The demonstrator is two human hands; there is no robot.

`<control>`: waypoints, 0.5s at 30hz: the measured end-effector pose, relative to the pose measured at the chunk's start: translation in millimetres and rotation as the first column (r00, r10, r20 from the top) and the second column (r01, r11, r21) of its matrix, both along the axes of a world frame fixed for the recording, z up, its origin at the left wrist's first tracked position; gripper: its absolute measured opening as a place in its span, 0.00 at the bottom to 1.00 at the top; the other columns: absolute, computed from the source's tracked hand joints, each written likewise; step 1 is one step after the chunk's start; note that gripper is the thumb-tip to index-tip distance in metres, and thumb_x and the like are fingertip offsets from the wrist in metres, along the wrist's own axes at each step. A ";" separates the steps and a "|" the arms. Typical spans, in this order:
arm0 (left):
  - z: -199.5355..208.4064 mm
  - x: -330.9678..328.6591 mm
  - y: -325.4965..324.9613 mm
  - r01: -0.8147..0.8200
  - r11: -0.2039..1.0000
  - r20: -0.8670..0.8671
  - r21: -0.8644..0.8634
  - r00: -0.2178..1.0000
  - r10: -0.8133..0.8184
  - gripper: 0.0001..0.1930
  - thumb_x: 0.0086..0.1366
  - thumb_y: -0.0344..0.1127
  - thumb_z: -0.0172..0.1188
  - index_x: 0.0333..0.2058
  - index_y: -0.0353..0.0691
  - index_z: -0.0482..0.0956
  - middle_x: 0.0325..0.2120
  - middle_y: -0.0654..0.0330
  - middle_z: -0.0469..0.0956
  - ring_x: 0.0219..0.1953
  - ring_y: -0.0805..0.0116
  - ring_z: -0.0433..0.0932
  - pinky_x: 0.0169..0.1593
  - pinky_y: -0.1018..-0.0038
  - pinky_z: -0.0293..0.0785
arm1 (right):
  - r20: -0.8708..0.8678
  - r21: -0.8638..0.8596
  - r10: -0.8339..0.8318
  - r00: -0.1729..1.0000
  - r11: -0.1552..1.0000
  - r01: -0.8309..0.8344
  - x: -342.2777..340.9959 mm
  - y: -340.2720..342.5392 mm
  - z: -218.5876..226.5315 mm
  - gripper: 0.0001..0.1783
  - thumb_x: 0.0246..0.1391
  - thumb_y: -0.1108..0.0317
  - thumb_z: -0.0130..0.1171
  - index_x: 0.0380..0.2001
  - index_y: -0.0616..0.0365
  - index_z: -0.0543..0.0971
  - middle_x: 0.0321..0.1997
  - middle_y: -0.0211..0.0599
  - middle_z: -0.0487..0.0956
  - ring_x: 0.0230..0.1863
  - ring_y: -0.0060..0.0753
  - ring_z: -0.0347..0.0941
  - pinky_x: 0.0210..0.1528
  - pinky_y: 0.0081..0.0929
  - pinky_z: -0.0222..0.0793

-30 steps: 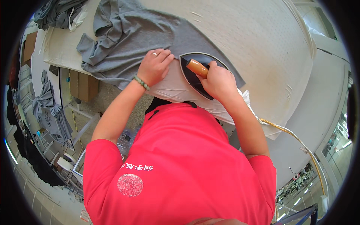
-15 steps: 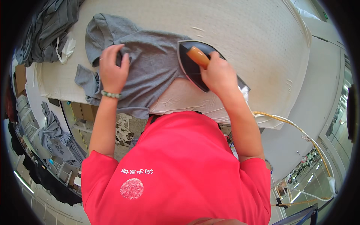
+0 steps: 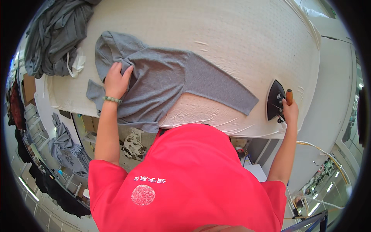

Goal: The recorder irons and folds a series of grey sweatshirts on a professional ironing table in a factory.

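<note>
A grey hooded sweatshirt (image 3: 154, 77) lies across the padded ironing table (image 3: 232, 34), its hood at the left and one sleeve stretched flat to the right. My left hand (image 3: 117, 82), a green bead bracelet at its wrist, is closed on bunched cloth just below the hood. Far to the right, past the sleeve's cuff, my right hand (image 3: 290, 112) grips the wooden handle of a black iron (image 3: 274, 99). The iron stands on the table, apart from the sweatshirt.
A heap of grey garments (image 3: 58, 38) with a white piece of cloth (image 3: 78, 63) sits at the far left of the table. More grey clothes (image 3: 67, 149) hang lower left. A yellowish hose (image 3: 328, 154) curves down beside the table's right edge.
My right hand has carried the iron rightward, off the sweatshirt, uncovering the flat sleeve. My left hand has lowered onto the cloth by the hood and closed on it.
</note>
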State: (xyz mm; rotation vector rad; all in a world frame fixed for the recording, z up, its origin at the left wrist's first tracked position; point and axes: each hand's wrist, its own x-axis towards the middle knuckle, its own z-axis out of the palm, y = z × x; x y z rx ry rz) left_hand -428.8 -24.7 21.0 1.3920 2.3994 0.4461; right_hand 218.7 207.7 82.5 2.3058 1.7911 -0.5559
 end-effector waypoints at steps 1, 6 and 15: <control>1.9 -1.5 7.4 -0.036 0.999 0.096 -0.011 0.995 0.036 0.21 0.68 0.45 0.68 0.47 0.30 0.80 0.41 0.54 0.82 0.45 0.55 0.81 0.55 0.66 0.75 | 0.176 0.137 0.165 0.971 0.972 -0.190 -7.7 -1.5 5.5 0.22 0.61 0.58 0.67 0.54 0.58 0.80 0.47 0.50 0.83 0.49 0.53 0.81 0.51 0.49 0.76; 37.4 1.5 38.0 -0.362 0.899 0.632 0.247 0.763 0.134 0.17 0.72 0.43 0.66 0.43 0.30 0.81 0.35 0.65 0.81 0.39 0.71 0.78 0.49 0.71 0.74 | 0.103 0.584 0.717 0.690 0.518 -0.625 -113.8 -46.6 -12.8 0.26 0.57 0.63 0.70 0.57 0.58 0.77 0.62 0.49 0.78 0.62 0.55 0.74 0.66 0.48 0.68; 266.1 33.4 54.3 -0.168 0.766 0.480 0.620 0.853 -0.202 0.10 0.75 0.36 0.62 0.47 0.35 0.83 0.42 0.66 0.82 0.44 0.81 0.76 0.50 0.83 0.71 | -0.574 0.478 0.471 0.670 0.857 -0.193 -116.4 -35.5 -1.8 0.12 0.59 0.72 0.62 0.46 0.61 0.79 0.40 0.40 0.82 0.43 0.33 0.80 0.50 0.30 0.76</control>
